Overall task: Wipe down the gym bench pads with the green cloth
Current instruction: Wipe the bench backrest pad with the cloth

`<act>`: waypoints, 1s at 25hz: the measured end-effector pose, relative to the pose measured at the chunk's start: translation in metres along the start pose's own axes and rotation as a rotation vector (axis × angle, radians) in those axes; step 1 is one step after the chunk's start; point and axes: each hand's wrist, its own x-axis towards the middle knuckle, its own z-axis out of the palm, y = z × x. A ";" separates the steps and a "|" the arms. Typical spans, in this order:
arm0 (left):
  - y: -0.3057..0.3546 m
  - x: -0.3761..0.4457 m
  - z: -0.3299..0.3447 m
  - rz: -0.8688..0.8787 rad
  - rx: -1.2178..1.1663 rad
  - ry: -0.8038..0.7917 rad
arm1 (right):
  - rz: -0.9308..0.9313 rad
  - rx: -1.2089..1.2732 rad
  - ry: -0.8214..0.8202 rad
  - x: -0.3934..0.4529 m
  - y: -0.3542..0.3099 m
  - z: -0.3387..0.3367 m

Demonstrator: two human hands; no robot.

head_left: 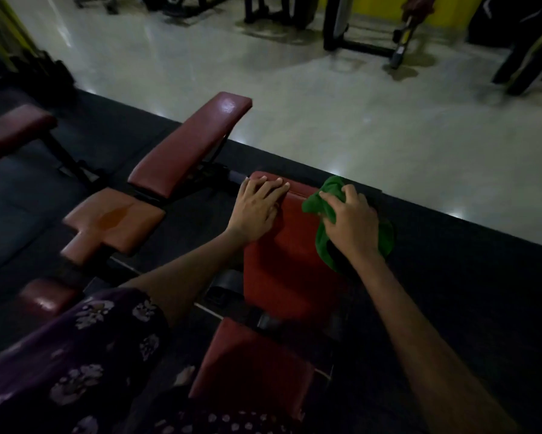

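red bench pad (282, 270) bears a flat left hand (255, 211) and the green cloth (327, 214) at its right edge.

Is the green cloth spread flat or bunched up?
Bunched up. The green cloth is crumpled under the right hand, which grips it against the red back pad.

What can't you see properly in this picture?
- Head view: the right side of the back pad, hidden under the right hand and green cloth.
- The pad's top left corner, covered by the left hand.
- The near seat pad, partly hidden by the patterned sleeve.
- The person at the top right, cut off by the edge and blurred.
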 end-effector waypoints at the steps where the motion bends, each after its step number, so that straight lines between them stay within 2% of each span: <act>1: -0.004 0.005 -0.003 0.061 0.006 0.012 | 0.063 0.008 -0.006 0.000 0.002 0.000; 4: -0.028 0.034 -0.018 0.216 -0.077 -0.016 | 0.273 0.014 0.066 0.000 -0.017 0.005; 6: -0.046 0.054 -0.024 0.272 -0.165 -0.163 | 0.309 0.003 0.098 0.003 -0.035 0.011; 8: -0.059 0.065 -0.020 0.326 -0.201 -0.380 | 0.369 0.003 0.115 0.004 -0.042 0.014; 10: -0.065 0.067 -0.013 0.369 -0.179 -0.481 | 0.450 0.008 0.151 0.005 -0.043 0.017; 13: -0.070 0.066 -0.009 0.430 -0.121 -0.445 | 0.578 0.081 0.256 0.010 -0.056 0.031; 17: -0.066 0.064 -0.009 0.427 -0.124 -0.437 | 0.695 0.093 0.330 0.014 -0.061 0.041; 21: -0.068 0.068 -0.008 0.447 -0.151 -0.434 | 0.738 0.109 0.377 0.014 -0.061 0.050; 25: -0.069 0.075 -0.006 0.525 -0.080 -0.432 | 0.753 0.110 0.411 0.014 -0.058 0.056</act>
